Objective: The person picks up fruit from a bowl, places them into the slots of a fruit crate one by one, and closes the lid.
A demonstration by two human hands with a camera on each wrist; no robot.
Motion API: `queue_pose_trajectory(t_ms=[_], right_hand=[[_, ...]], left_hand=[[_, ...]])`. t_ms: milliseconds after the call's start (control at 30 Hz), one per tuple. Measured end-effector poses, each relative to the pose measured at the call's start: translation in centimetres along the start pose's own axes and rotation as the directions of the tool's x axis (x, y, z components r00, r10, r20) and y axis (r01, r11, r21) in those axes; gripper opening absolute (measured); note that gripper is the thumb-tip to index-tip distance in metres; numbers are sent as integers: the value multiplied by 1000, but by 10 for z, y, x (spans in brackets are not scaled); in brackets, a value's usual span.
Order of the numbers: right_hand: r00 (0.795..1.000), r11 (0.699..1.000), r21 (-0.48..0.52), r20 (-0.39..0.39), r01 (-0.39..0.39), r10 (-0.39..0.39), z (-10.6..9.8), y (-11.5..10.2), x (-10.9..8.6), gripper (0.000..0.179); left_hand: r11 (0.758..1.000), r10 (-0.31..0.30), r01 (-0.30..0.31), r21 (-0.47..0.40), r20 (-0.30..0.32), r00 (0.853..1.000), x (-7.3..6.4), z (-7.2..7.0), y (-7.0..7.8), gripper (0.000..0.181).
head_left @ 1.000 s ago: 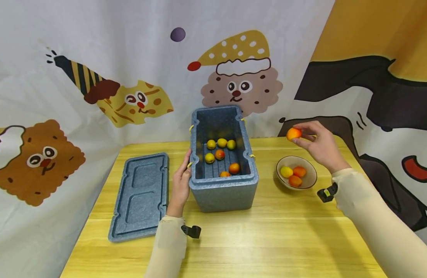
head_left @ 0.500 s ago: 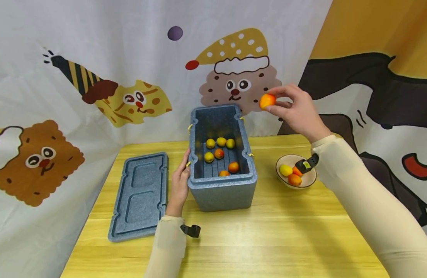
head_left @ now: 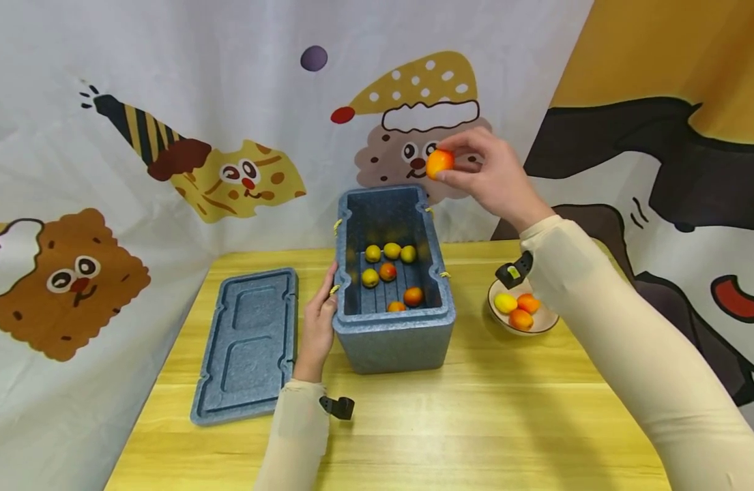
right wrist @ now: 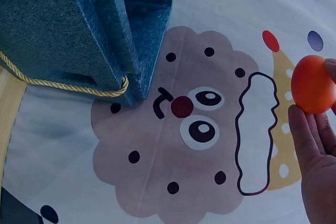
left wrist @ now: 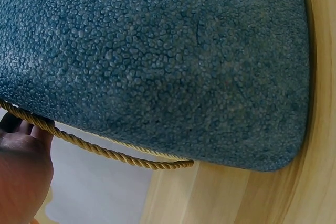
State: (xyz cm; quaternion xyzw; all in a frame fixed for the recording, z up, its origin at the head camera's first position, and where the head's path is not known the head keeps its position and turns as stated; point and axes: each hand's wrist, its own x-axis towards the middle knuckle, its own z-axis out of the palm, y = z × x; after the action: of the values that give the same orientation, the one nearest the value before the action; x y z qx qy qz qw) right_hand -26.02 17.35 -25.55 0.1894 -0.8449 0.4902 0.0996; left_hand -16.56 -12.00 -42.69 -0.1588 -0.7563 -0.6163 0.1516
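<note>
Evidently, from the head view, the work is sitting partway: the lid (head_left: 246, 344) is lying off on the table (head_left: 413, 436), seven yellow and orange fruits (head_left: 387, 272) are resting inside the grey box (head_left: 394, 348), and three fruits (head_left: 520, 320) are waiting in the bowl (head_left: 544, 320), apparently yet to be handled. One orange fruit (head_left: 439, 164) is hanging in the air near the box's far right rim, and the right hand (head_left: 490, 174) is pinching it between thumb and fingers. The left hand (head_left: 319, 324) is resting along the box's left side, fingers lying fairly straight. Beneath everything, pale yellow wood grain is showing; behind, a white curtain (head_left: 241, 68) printed with cartoon biscuits is hanging close to the table's far edge.

In the left wrist view, a twisted gold rope (left wrist: 100, 148) is running along the box's pebbled wall and crossing in front of the fingertips; how firmly they are pressing, I cannot tell.

In the right wrist view, the pinched fruit is showing at the right edge, well apart from the box, with the curtain filling the background.
</note>
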Motion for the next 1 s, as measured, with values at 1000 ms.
queue_pose_trajectory(t_ms=[1000], right_hand=[[946, 984, -180, 320, 4, 55, 61, 1, 41, 35]], left_hand=[[999, 20, -20, -27, -10, 1000, -2, 3, 0, 52]])
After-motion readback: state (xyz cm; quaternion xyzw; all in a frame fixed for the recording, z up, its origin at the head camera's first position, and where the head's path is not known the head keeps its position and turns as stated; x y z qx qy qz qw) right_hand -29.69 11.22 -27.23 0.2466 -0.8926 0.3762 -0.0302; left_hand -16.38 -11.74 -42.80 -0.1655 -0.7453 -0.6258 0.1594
